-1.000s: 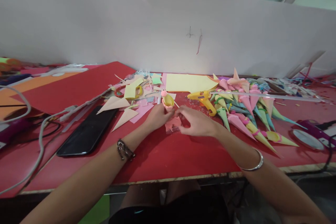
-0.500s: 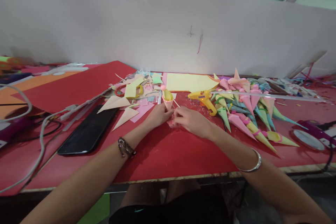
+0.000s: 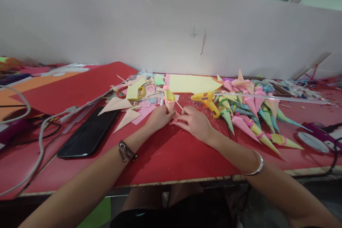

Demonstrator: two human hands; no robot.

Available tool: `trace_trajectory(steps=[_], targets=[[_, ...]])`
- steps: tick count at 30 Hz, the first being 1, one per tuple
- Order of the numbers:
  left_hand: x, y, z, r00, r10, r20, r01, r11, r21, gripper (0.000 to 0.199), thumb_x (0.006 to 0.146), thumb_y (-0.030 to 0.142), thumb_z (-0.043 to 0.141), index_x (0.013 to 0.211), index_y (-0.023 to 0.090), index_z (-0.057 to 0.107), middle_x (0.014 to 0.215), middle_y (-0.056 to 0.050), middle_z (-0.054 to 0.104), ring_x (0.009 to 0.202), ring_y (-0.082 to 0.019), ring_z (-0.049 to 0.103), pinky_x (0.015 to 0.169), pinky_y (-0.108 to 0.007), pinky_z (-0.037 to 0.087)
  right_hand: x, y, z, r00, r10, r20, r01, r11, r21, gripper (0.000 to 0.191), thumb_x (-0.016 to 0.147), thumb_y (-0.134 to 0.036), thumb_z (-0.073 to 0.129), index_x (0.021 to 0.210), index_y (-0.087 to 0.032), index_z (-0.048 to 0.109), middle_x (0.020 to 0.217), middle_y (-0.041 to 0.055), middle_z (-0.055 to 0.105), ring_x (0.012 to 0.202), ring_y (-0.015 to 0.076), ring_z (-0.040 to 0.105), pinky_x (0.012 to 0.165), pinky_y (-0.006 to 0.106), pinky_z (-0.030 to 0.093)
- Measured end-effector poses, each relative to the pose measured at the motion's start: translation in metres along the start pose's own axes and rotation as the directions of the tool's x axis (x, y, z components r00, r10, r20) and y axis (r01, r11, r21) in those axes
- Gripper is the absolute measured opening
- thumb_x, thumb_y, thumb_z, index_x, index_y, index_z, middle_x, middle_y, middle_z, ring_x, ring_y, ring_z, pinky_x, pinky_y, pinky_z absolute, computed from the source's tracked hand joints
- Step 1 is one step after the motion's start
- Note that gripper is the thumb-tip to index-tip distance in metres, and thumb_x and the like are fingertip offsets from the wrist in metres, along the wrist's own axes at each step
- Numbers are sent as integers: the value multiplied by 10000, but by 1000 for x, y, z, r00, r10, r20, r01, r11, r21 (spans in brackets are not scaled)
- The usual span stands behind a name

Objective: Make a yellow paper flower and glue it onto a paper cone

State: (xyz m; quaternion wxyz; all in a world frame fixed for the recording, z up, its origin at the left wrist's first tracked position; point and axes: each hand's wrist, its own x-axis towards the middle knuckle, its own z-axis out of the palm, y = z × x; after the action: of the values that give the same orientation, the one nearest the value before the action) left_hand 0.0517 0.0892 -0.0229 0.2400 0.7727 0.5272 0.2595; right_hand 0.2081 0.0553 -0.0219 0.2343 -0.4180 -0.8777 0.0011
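A small paper cone (image 3: 170, 104), pinkish outside and yellow inside with a pink pompom at its top, stands mouth-up in the fingers of my left hand (image 3: 159, 118). Close beside it, my right hand (image 3: 196, 123) has its fingertips drawn together at the cone's lower side. A bit of pink material (image 3: 175, 117) shows between the two hands, partly covered by fingers. One thin pale stick (image 3: 179, 105) pokes up by the right fingertips; whether they grip it is unclear.
A yellow glue gun (image 3: 207, 100) lies right of my hands, before a heap of decorated paper cones (image 3: 247, 110). To the left are a black phone (image 3: 89, 133), loose paper pieces (image 3: 127, 119) and yellow-handled scissors (image 3: 141, 93). White cables (image 3: 42, 139) cross the left side.
My right hand's fingers have shifted and loosened a little. The pink material that hung below the hands is now less visible. The cone stays in my left hand.
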Motion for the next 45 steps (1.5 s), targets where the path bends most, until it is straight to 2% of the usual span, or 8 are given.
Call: trace_trajectory(steps=[6,14,20,24,31,36,40,45], targets=[[-4,7,0,999,36,4,-36,999,15,249,703,194,411,489,169,535,408,24,526,408,-104,464,429,-201,292,2,0,11,978,205,-38,-186,939,291,122,729,-290,602,755,-195,673,751,20,482,736,141,474,668,261,376],[-4,7,2,999,-10,41,14,997,-82,249,715,196,405,517,157,551,407,21,549,388,-94,468,392,-187,287,3,-7,16,963,261,-60,-216,889,403,80,708,-188,600,668,-188,669,716,0,443,693,117,468,642,236,375],[-4,5,1,999,12,39,-10,999,-43,281,729,225,396,491,153,526,428,18,537,394,-89,453,402,-188,289,4,-3,12,975,221,-6,-193,864,466,113,729,-178,576,660,-187,665,745,8,469,731,125,478,709,264,383],[-3,2,1,997,41,70,-38,998,-40,294,741,244,387,501,146,526,461,7,554,424,-94,469,417,-188,296,7,2,4,964,251,81,-234,669,705,173,767,-245,520,676,-163,642,694,-2,517,678,111,499,702,263,397],[0,0,4,995,-17,103,39,977,-211,212,723,216,400,530,157,466,436,23,535,414,-100,506,404,-177,345,9,3,1,932,362,4,-124,307,944,218,764,-353,491,694,-181,606,704,-8,581,702,102,523,688,241,414],[2,3,5,997,-71,33,78,948,-308,111,695,167,427,583,167,434,432,46,504,395,-90,479,388,-178,340,8,2,-1,922,386,18,-141,293,946,224,738,-362,531,642,-174,606,663,-5,588,629,89,518,617,225,423],[-1,10,4,997,-36,64,62,885,-461,123,728,217,442,617,167,424,456,53,488,397,-75,465,400,-178,364,8,1,-4,919,394,17,-145,296,944,167,697,-337,586,659,-174,586,627,-21,578,607,88,528,617,233,437],[-4,14,5,989,1,148,80,841,-535,218,765,311,447,600,173,413,421,52,472,374,-75,452,391,-184,357,9,1,-2,915,401,45,-123,170,978,156,635,-291,649,677,-177,552,650,-29,595,627,91,566,643,249,463]])
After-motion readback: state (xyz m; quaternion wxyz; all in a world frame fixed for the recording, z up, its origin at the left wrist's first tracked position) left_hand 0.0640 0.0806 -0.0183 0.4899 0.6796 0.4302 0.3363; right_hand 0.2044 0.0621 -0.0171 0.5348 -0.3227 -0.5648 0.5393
